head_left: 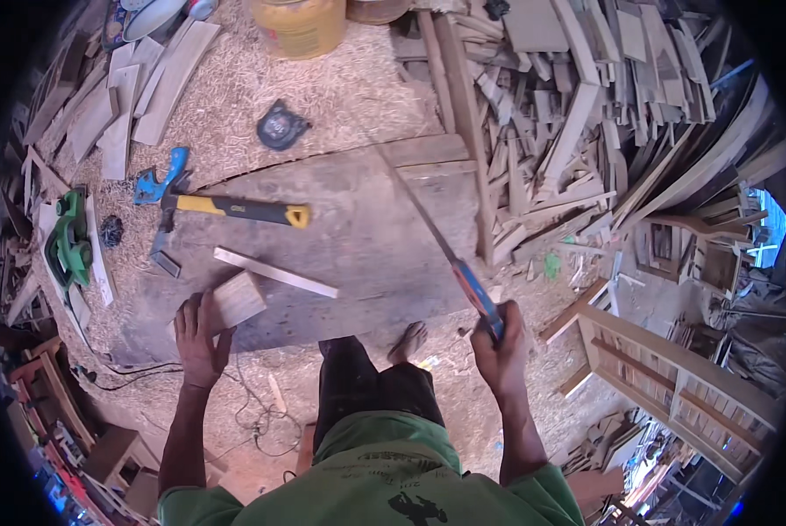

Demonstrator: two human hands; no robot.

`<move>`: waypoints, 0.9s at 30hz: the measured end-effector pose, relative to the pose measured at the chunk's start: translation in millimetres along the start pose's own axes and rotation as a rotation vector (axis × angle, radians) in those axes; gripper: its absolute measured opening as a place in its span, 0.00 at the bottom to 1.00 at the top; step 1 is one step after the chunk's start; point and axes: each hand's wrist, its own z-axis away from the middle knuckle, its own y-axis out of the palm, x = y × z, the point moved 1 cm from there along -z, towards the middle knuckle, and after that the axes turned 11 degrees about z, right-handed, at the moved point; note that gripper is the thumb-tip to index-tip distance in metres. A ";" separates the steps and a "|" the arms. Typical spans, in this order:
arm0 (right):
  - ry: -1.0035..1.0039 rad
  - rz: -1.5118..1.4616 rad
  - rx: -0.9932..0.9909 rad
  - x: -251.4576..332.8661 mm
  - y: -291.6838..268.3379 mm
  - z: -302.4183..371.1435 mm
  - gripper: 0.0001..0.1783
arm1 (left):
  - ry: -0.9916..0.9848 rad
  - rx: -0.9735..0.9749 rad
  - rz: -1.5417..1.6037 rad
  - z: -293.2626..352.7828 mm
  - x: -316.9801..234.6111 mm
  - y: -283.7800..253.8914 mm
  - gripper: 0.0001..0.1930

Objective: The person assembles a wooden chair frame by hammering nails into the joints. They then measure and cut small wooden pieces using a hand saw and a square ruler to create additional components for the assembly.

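My left hand is closed round the near end of a pale wooden block at the bench board's front left edge. Out to the right, my right hand grips a handsaw by its blue and red handle. The saw's narrow blade points up and away to the left, over the board, apart from the block. Just beyond the block lies a thin wood strip. A hammer with a yellow and black handle rests farther back, its head beside a blue hand tool.
The worn wooden board lies among shavings. A black tape measure and yellow bucket are beyond it. A green power planer sits left. Offcuts pile up far right; a wooden frame stands at right.
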 end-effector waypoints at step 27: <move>0.209 -0.332 0.095 -72.8 -108.8 59.1 0.32 | 0.297 -0.009 0.121 -277.6 -290.2 231.3 0.44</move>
